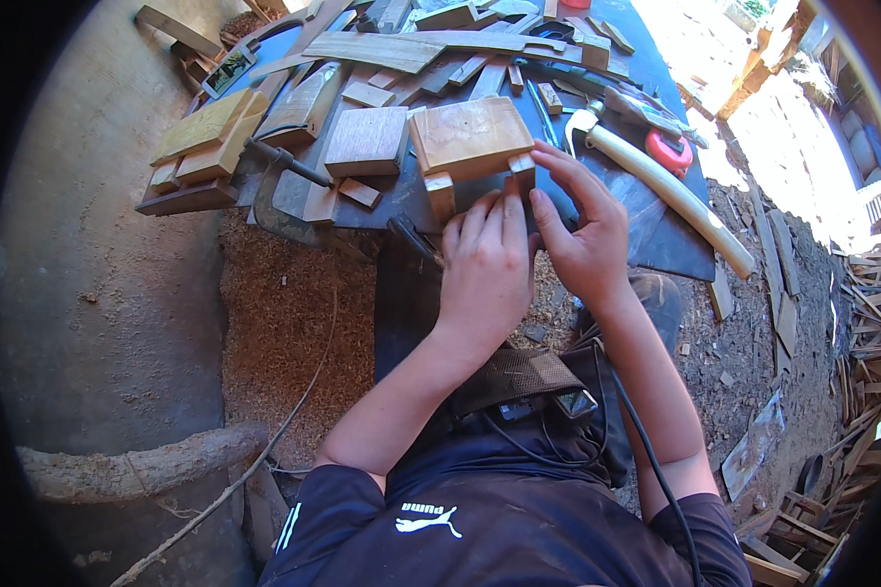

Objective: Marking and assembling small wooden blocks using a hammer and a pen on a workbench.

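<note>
A small wooden piece, a flat block (473, 135) on two short legs, stands at the near edge of the dark table. My left hand (487, 269) is under its front, fingers stretched upward between the left leg (440, 196) and the right leg (524, 171). The left fingertips reach the right leg. My right hand (587, 225) is at the right side, fingers apart. Its forefinger touches the block's right corner, and the thumb is beside the right leg. To the left lies a pale block (367, 142) with a small wood offcut (360, 193) before it.
A hammer (671, 186) with a wooden handle and a red tape measure (670, 153) lie on the right. A clamp (289, 161) grips the table's left edge near stacked blocks (206, 137). Boards (382, 49) and scraps crowd the back. Sawdust (284, 313) covers the floor.
</note>
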Available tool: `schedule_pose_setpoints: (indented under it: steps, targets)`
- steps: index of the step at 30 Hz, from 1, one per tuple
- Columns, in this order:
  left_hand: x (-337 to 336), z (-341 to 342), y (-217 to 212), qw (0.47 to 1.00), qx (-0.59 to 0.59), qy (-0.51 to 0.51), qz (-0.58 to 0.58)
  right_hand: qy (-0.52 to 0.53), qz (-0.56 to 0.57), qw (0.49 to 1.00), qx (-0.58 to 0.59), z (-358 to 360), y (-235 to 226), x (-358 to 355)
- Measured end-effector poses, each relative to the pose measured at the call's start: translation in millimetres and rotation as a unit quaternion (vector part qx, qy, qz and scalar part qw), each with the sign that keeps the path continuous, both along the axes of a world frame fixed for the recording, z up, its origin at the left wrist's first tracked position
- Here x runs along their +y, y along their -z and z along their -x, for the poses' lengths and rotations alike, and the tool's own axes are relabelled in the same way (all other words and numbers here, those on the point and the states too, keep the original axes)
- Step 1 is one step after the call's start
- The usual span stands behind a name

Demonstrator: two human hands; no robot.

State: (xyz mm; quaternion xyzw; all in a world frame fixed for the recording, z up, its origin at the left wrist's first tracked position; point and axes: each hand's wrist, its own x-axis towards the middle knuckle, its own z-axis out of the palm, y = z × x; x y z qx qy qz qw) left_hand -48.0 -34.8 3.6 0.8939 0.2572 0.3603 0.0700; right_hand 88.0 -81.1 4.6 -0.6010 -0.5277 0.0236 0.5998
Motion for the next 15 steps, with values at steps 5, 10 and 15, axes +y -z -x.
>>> schedule_pose_setpoints:
  steps: [5, 10, 15]
  targets:
    - [-2.1, 2.0, 2.1, 0.998, -0.048, 0.028, 0.002, 0.041, 0.007, 0.998, -0.039, -1.4, -1.5, -0.4]
    - [-44.0, 31.3, 1.1, 0.949, -0.189, 0.156, 0.201, 0.014, -0.049, 0.996, 0.079, 1.3, 2.6, 2.2]
    - [-60.7, 44.3, 67.1, 0.940, -0.138, 0.165, 0.265, -0.012, -0.055, 0.984, 0.171, -7.4, 5.9, -6.4]
